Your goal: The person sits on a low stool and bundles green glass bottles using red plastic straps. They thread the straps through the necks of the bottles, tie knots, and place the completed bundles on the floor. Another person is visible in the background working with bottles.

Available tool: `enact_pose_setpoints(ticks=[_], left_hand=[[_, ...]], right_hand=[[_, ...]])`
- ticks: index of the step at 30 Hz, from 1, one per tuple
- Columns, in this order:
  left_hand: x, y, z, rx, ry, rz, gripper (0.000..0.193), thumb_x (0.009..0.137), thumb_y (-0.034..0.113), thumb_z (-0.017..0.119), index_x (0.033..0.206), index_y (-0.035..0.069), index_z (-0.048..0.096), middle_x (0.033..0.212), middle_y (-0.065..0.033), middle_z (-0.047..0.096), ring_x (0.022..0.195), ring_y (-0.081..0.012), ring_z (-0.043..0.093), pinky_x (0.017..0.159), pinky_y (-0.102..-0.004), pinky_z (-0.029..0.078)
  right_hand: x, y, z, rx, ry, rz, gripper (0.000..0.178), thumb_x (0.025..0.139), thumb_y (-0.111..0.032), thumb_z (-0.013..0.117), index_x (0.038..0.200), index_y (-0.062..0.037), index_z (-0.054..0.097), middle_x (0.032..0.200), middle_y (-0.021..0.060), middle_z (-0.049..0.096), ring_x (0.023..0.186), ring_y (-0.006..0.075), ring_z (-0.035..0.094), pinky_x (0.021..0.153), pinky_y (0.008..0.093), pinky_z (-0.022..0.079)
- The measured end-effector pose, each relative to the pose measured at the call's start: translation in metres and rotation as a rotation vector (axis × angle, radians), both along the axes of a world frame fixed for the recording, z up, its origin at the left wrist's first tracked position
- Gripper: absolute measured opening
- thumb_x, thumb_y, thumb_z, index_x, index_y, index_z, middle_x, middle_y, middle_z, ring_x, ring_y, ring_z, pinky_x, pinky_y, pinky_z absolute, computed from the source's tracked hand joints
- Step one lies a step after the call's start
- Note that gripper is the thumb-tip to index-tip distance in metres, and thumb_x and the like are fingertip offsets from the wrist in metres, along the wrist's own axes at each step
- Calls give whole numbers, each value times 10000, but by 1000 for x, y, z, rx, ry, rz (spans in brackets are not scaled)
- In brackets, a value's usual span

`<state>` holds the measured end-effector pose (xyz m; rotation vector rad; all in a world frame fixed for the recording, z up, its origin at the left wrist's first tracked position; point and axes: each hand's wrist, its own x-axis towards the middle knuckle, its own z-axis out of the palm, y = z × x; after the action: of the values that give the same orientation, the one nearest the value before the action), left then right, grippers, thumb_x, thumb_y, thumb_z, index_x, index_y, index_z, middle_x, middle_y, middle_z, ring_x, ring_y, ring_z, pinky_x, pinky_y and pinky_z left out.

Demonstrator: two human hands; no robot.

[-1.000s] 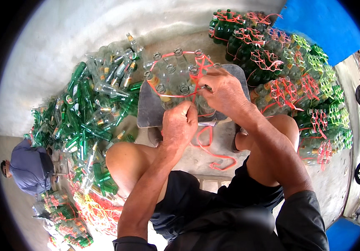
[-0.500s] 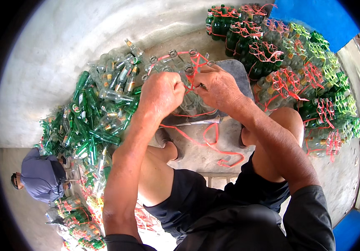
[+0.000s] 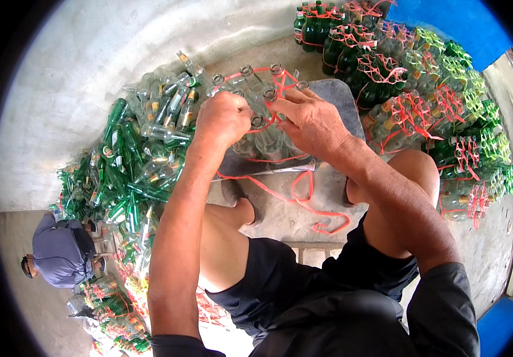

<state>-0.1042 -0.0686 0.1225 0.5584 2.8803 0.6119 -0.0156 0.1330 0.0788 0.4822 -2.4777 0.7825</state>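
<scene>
Clear glass bottles (image 3: 267,140) stand upright in a bundle in front of me, with a red plastic strap (image 3: 280,89) laced around and between their necks. My left hand (image 3: 223,119) is closed, its thumb and fingertips pinched on the strap by the near bottle's neck. On the other side, my right hand (image 3: 313,122) pinches the strap between two bottle necks, fingers bent around it. The palms hide some of the bottles and part of the lacing. A loose tail of strap trails below the bundle onto the floor.
The bundle rests on a dark low stool (image 3: 337,98). Loose green and clear bottles (image 3: 128,143) are heaped at left. Strapped bundles (image 3: 414,113) stand in rows at right. Another person (image 3: 63,253) sits at lower left. A pale wall (image 3: 107,47) curves behind.
Both hands have shifted slightly, uncovering the near bottle's mouth between them. The right fingers have straightened somewhat and moved along the strap. The bundle stays on the stool.
</scene>
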Motion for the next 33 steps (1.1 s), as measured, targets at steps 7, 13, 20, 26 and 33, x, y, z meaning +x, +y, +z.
enact_pose_setpoints(ticks=[7, 13, 20, 26, 33], left_hand=[[24, 5, 2, -190, 181, -7, 164, 822, 147, 677, 893, 93, 814, 852, -232, 732, 841, -446, 722, 772, -513, 579], [32, -1, -5, -139, 194, 13, 133, 800, 126, 669, 820, 49, 776, 825, -256, 703, 816, -466, 706, 752, -523, 567], [43, -8, -26, 121, 216, 71, 140, 855, 118, 650, 838, 3, 727, 767, -265, 660, 711, -454, 666, 676, -498, 527], [63, -6, -57, 521, 252, 208, 166, 949, 99, 643, 895, -46, 705, 626, -155, 559, 560, -139, 508, 570, -350, 439], [81, 5, -68, 847, 206, 350, 126, 972, 56, 670, 994, -48, 738, 740, 10, 686, 646, -31, 534, 573, -246, 436]], right_hand=[[2, 7, -3, 169, 63, 72, 261, 798, -95, 711, 1040, -173, 771, 1011, 72, 597, 1039, 292, 652, 859, 395, 585], [3, 6, -4, 265, 79, 83, 301, 770, -107, 713, 1052, -191, 779, 1066, 107, 572, 1076, 304, 645, 883, 410, 578], [2, 8, -4, 325, 126, 96, 310, 769, -115, 715, 1063, -195, 776, 1092, 112, 563, 1126, 315, 630, 940, 414, 560], [2, 6, -2, 348, 103, 114, 335, 765, -91, 719, 1078, -196, 773, 1108, 113, 564, 1145, 319, 621, 963, 417, 552], [0, 6, -1, 320, 76, 141, 342, 741, -54, 729, 1057, -175, 771, 1111, 113, 574, 1098, 310, 622, 945, 413, 554]])
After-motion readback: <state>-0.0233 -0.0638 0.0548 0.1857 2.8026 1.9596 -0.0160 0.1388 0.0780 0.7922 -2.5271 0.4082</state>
